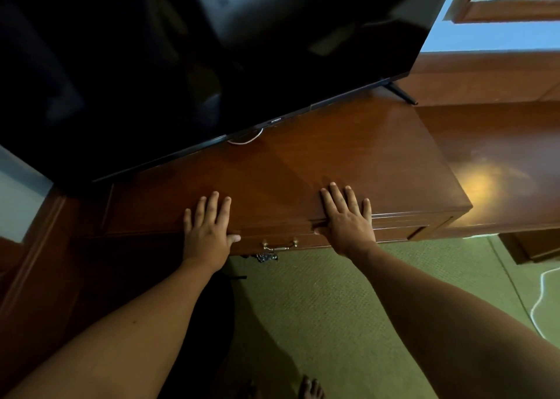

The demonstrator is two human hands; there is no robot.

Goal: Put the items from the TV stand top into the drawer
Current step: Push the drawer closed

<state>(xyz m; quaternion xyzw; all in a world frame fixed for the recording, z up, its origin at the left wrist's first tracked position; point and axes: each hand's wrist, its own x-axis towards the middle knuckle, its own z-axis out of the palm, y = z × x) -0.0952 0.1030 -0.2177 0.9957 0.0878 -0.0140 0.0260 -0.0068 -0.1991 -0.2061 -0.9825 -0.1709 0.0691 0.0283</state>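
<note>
The dark wooden TV stand top [303,171] spreads in front of me under a large black TV [181,65]. My left hand [209,229] rests flat on the stand's front edge with straight fingers, thumb hanging over the edge. My right hand [348,220] lies flat on the top the same way, thumb over the edge. Between them, below the edge, is the drawer front [303,241] with a brass handle [280,246]; the drawer looks closed. A white cable loop [245,138] lies on the top under the TV. Neither hand holds anything.
A TV foot [400,94] stands at the stand's back right. A lower wooden surface [500,156] adjoins on the right. Green carpet [333,307] covers the floor, with a white cord [542,295] on it at right. Metal keys [266,257] hang under the drawer handle. My bare toes [310,388] show at bottom.
</note>
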